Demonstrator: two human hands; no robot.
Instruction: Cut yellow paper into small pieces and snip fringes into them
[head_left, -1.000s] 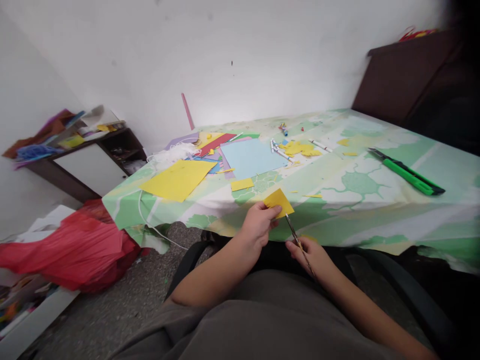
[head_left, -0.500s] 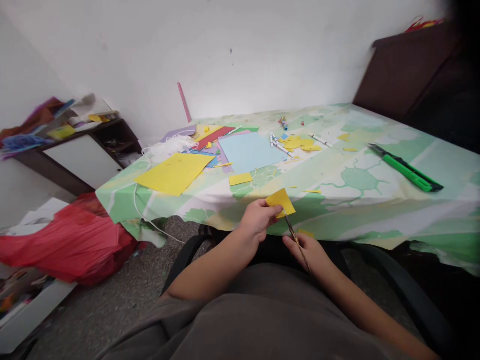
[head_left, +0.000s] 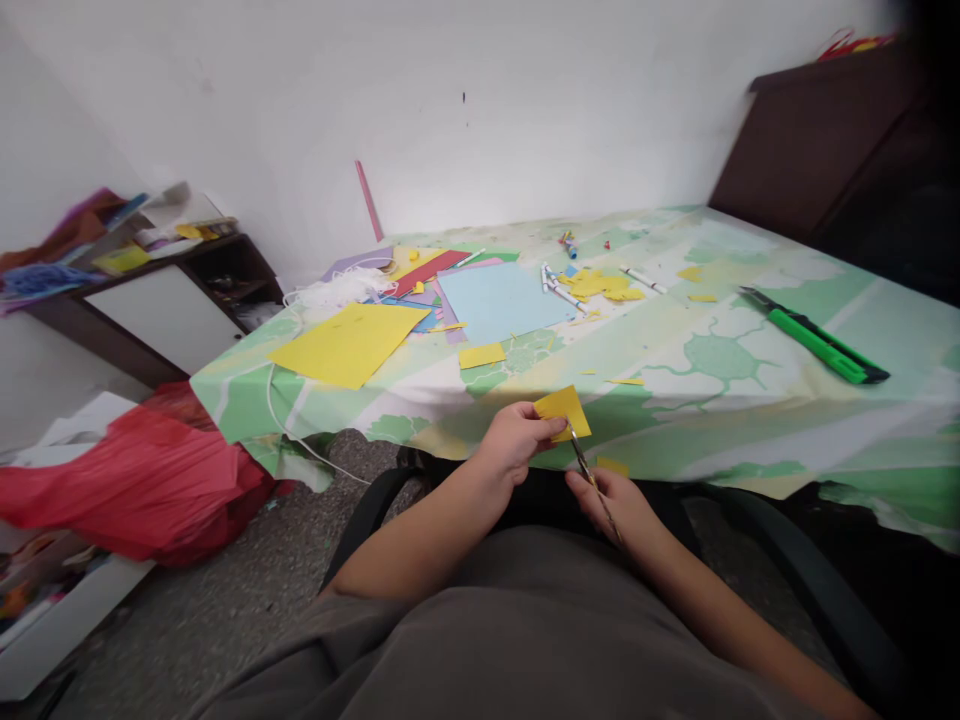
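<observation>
Pinched between the thumb and fingers of my left hand (head_left: 521, 438) is a small yellow piece of paper (head_left: 568, 405), held just off the table's front edge. My right hand (head_left: 616, 500) is closed around a slim pair of scissors (head_left: 583, 462). The blades point up and away from me, and their tips meet the lower edge of the paper near my left thumb. My right fingers partly hide the handles. Another bit of yellow paper (head_left: 613, 466) shows just beyond my right hand, against the hanging cloth.
A patterned cloth covers the table (head_left: 660, 330). On it lie a large yellow sheet (head_left: 349, 345), a light blue sheet (head_left: 499, 300), yellow scraps (head_left: 600, 283), several markers (head_left: 559, 290), white cord (head_left: 337, 290) and a green utility knife (head_left: 817, 340) at right. A red bag (head_left: 165, 480) stands at left.
The yellow paper has tilted slightly and its near edge sits a little lower around the scissor tips. Both hands are otherwise almost in the same place.
</observation>
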